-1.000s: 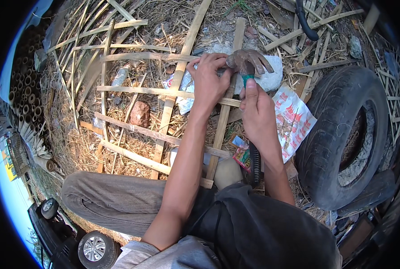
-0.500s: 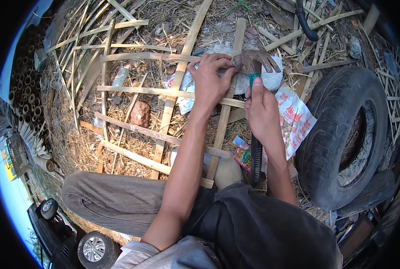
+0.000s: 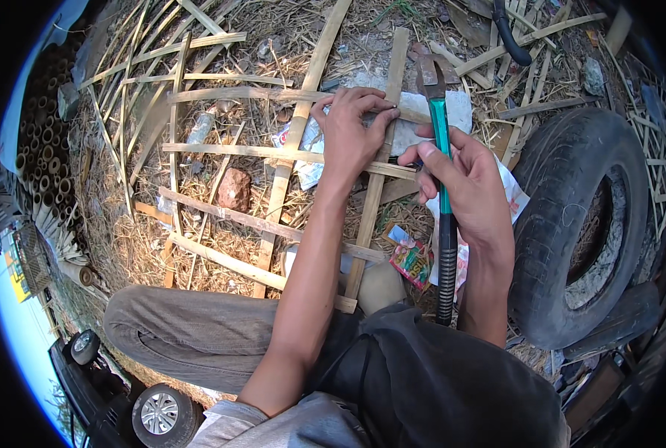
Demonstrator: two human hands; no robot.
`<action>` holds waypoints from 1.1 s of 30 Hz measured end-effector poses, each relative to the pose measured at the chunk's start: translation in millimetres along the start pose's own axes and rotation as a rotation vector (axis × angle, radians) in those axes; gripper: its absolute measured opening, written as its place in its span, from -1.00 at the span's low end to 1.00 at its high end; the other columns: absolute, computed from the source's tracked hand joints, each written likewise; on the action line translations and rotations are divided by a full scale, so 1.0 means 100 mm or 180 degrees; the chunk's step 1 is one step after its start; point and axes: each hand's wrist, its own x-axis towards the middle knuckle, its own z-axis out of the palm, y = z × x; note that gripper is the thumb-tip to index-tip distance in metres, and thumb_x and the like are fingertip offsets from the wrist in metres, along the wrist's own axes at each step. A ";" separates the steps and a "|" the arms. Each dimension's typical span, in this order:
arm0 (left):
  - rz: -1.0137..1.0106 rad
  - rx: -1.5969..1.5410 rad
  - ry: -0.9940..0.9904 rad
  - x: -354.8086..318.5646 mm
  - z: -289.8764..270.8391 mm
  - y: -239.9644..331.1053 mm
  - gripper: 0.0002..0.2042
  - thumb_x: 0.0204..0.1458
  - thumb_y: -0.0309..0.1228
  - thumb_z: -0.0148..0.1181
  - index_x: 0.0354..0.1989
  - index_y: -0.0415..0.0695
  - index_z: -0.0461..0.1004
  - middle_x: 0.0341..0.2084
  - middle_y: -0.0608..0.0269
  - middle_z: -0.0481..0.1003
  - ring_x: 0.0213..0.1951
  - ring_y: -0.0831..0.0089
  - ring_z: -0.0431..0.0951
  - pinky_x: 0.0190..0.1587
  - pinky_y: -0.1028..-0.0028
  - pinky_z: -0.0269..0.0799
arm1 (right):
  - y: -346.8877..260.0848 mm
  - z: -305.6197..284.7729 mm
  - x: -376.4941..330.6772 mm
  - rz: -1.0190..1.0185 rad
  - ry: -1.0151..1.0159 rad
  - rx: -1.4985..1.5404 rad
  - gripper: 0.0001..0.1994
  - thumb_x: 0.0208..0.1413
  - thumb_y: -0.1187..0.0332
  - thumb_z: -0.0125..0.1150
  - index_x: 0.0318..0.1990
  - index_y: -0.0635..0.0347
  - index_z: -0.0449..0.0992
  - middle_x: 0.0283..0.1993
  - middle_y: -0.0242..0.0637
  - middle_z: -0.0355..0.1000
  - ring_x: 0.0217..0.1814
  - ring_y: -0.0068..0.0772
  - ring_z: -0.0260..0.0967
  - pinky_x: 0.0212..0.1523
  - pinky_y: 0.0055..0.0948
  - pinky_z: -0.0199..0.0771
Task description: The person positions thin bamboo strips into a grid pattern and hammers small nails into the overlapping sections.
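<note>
My left hand (image 3: 353, 133) pinches the far cross slat (image 3: 243, 94) of a bamboo lattice where it crosses an upright bamboo strip (image 3: 396, 67). Whether the fingertips also hold a nail is too small to tell. In my right hand (image 3: 476, 183) is a claw hammer (image 3: 441, 134) with a green and black handle, its ribbed grip pointing back toward my lap. The hammer's rusty metal head is raised just right of the upright strip, apart from the slats. Beneath the crossing lies a pale, flat stone-like slab (image 3: 456, 110).
A worn tyre (image 3: 538, 224) lies at the right. A reddish stone (image 3: 234, 190) sits between the slats. Plastic wrappers (image 3: 410, 261) litter the straw near my knees. More bamboo lattice (image 3: 135, 67) lies at the far left, beside stacked bamboo poles (image 3: 45, 149). A dark curved handle (image 3: 508, 37) reaches in at the top.
The hammer head has lifted off the slat crossing and moved right and away. My right hand has shifted right, its grip looser and turned. My left hand has stayed in place.
</note>
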 end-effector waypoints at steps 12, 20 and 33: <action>-0.0014 -0.0006 0.0025 -0.01 0.00 0.03 -0.85 0.02 -0.26 0.46 -0.30 -0.02 0.73 -0.13 0.38 0.68 0.08 0.40 0.55 0.29 0.19 -0.02 | 0.07 -0.04 -0.09 0.0550 0.0048 0.0343 -0.66 0.49 0.20 0.06 0.20 0.26 0.37 -0.32 -0.34 0.45 -0.57 -0.75 0.21 -0.63 -0.69 0.20; -0.0016 -0.0001 0.0035 0.00 0.00 0.02 -0.86 0.02 -0.25 0.48 -0.32 0.01 0.74 -0.14 0.40 0.68 0.07 0.41 0.55 0.29 0.19 -0.02 | 0.49 -0.10 -0.40 0.0253 0.0295 -0.0750 -0.70 0.39 0.14 0.25 -0.17 0.23 0.47 -0.46 -0.47 0.36 -0.49 -0.69 0.29 -0.49 -0.50 0.35; 0.0036 -0.0015 0.0027 -0.01 -0.02 -0.02 -0.84 0.00 -0.23 0.49 -0.32 0.01 0.73 -0.13 0.40 0.68 0.07 0.41 0.55 0.28 0.20 -0.02 | 0.32 0.07 -0.53 0.0403 0.0259 0.0303 -0.43 0.49 -0.16 -0.11 -0.49 0.06 0.23 -0.63 -0.56 0.09 -0.68 -0.71 0.03 -0.67 -0.56 0.06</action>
